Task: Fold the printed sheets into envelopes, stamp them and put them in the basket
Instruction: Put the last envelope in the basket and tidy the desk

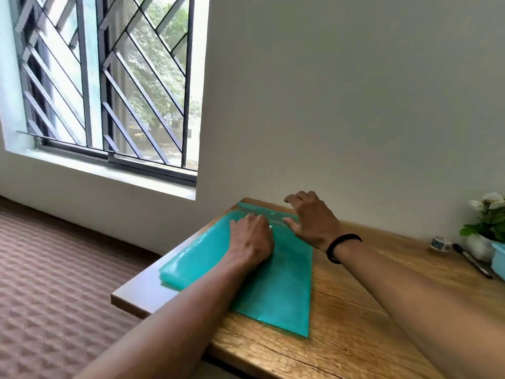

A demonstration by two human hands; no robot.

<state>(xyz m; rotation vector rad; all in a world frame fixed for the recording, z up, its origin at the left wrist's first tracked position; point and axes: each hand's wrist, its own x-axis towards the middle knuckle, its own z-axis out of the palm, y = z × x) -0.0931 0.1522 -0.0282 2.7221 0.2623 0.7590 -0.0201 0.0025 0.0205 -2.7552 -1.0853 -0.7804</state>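
A wooden worktop point(355, 318) carries a teal plastic folder point(276, 285) at its left end, likely holding the sheets, though none show. The left hand point(252, 237) presses it, fingers curled at its top flap, seemingly steadying it; the right hand point(311, 218) hovers spread, empty, likely to open it.

Potted flowers point(489, 225), pen point(472, 260), tape roll point(440, 243) together.

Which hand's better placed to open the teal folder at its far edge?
Probably right: the right hand hovers open over the teal folder's far edge. The left hand rests on top, pinning it.
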